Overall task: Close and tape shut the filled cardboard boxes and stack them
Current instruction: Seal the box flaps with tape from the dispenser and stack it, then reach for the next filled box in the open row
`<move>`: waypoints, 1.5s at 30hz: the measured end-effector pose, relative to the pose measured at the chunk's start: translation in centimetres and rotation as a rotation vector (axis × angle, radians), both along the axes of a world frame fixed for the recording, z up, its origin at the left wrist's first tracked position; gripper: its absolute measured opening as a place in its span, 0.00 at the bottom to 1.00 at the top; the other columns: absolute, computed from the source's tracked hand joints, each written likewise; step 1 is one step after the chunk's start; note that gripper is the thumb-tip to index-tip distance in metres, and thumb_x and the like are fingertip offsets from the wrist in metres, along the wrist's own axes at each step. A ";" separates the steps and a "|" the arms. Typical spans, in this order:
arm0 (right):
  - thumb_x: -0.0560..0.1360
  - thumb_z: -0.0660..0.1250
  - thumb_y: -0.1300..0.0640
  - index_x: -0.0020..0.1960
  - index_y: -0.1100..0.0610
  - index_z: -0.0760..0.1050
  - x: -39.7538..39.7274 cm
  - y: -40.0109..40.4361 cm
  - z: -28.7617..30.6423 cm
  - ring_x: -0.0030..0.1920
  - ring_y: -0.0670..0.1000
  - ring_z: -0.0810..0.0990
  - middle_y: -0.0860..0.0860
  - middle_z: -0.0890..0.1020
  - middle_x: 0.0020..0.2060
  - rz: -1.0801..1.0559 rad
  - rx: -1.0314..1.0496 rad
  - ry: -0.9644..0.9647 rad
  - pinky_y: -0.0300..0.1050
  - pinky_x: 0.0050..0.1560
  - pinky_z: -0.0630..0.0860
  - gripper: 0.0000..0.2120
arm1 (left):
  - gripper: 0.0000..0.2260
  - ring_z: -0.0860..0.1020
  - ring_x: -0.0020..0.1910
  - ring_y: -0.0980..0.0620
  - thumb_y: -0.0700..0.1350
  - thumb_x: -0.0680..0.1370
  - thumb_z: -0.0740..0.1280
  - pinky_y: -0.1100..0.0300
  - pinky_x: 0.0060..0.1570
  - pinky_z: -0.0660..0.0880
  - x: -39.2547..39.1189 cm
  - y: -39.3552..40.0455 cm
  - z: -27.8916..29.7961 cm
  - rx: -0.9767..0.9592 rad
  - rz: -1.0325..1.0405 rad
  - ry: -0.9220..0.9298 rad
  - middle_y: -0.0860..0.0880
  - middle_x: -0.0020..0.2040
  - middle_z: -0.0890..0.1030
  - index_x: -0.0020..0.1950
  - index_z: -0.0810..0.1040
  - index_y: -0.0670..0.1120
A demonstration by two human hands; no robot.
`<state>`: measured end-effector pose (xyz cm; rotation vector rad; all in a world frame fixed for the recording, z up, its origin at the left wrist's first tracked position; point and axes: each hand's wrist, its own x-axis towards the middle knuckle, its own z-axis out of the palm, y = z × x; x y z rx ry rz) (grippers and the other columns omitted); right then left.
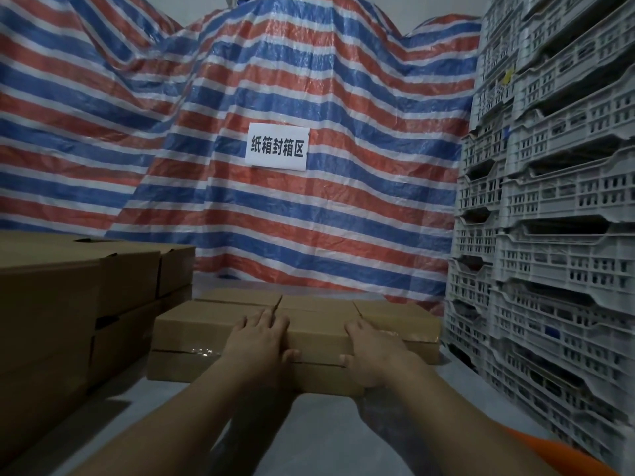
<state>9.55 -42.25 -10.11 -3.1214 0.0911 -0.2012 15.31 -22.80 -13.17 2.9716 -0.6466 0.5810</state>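
Flat matte cardboard box (319, 333) under left hand (263, 341), right hand (372, 352).

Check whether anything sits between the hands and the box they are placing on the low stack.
Nothing visible does. The left hand and right hand already rest directly on the top box, which lies on the lower box.

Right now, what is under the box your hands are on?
Another closed box lies under the top box that the left hand and right hand rest on. Clear tape shines at the seam. The contents are hidden.
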 end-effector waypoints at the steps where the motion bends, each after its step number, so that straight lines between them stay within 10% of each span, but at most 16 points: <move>1: 0.81 0.63 0.45 0.72 0.51 0.63 0.0 -0.1 0.1 0.62 0.56 0.75 0.52 0.70 0.69 -0.002 -0.004 0.008 0.55 0.63 0.74 0.23 | 0.29 0.54 0.78 0.43 0.62 0.81 0.56 0.45 0.76 0.51 -0.1 0.0 0.2 0.012 0.011 0.011 0.43 0.80 0.53 0.78 0.56 0.50; 6: 0.80 0.62 0.39 0.77 0.55 0.61 -1.0 0.3 0.7 0.67 0.58 0.73 0.56 0.70 0.70 -0.053 0.059 -0.027 0.56 0.67 0.71 0.32 | 0.36 0.52 0.79 0.42 0.61 0.82 0.56 0.45 0.77 0.49 -1.9 -0.4 1.9 0.002 0.016 0.027 0.41 0.81 0.51 0.81 0.46 0.45; 11: 0.80 0.63 0.42 0.69 0.50 0.70 -3.3 2.0 1.3 0.63 0.52 0.75 0.51 0.75 0.65 -0.011 0.087 -0.203 0.52 0.66 0.74 0.21 | 0.17 0.75 0.61 0.48 0.56 0.82 0.58 0.51 0.64 0.73 -5.5 0.0 3.7 -0.214 -0.048 -0.147 0.47 0.63 0.76 0.67 0.72 0.50; 14: 0.80 0.63 0.48 0.52 0.49 0.76 -4.5 3.3 1.7 0.48 0.47 0.79 0.48 0.80 0.49 0.027 0.095 -0.315 0.48 0.55 0.80 0.06 | 0.11 0.77 0.42 0.53 0.52 0.83 0.58 0.54 0.48 0.79 -8.4 1.8 4.7 -0.293 -0.103 -0.201 0.51 0.44 0.79 0.49 0.77 0.50; 23: 0.80 0.62 0.52 0.33 0.51 0.73 -8.9 10.7 2.1 0.29 0.45 0.74 0.47 0.76 0.29 0.122 0.227 -0.501 0.39 0.28 0.71 0.16 | 0.20 0.75 0.32 0.53 0.54 0.84 0.57 0.57 0.42 0.77 -17.6 8.2 6.9 -0.288 -0.103 -0.262 0.51 0.32 0.74 0.33 0.71 0.50; 28: 0.79 0.63 0.55 0.30 0.54 0.69 -9.3 14.7 2.2 0.27 0.45 0.69 0.48 0.71 0.25 0.271 0.497 -0.442 0.39 0.28 0.66 0.19 | 0.05 0.79 0.50 0.53 0.47 0.83 0.61 0.55 0.54 0.78 -19.4 12.3 8.2 -0.342 -0.083 -0.330 0.52 0.52 0.79 0.56 0.76 0.52; 40: 0.81 0.63 0.56 0.29 0.52 0.66 -4.3 27.0 7.6 0.23 0.41 0.70 0.42 0.70 0.20 0.586 0.797 -0.582 0.39 0.29 0.64 0.21 | 0.24 0.73 0.24 0.59 0.60 0.82 0.54 0.60 0.31 0.69 -16.7 26.2 12.3 -0.527 0.203 -0.381 0.52 0.25 0.72 0.31 0.72 0.50; 45: 0.81 0.62 0.50 0.30 0.51 0.63 0.5 34.5 13.2 0.22 0.43 0.64 0.44 0.66 0.19 0.657 0.777 -0.512 0.41 0.28 0.61 0.21 | 0.14 0.78 0.36 0.51 0.52 0.82 0.61 0.54 0.39 0.78 -12.0 37.1 15.3 -0.495 0.391 -0.504 0.47 0.38 0.80 0.43 0.78 0.46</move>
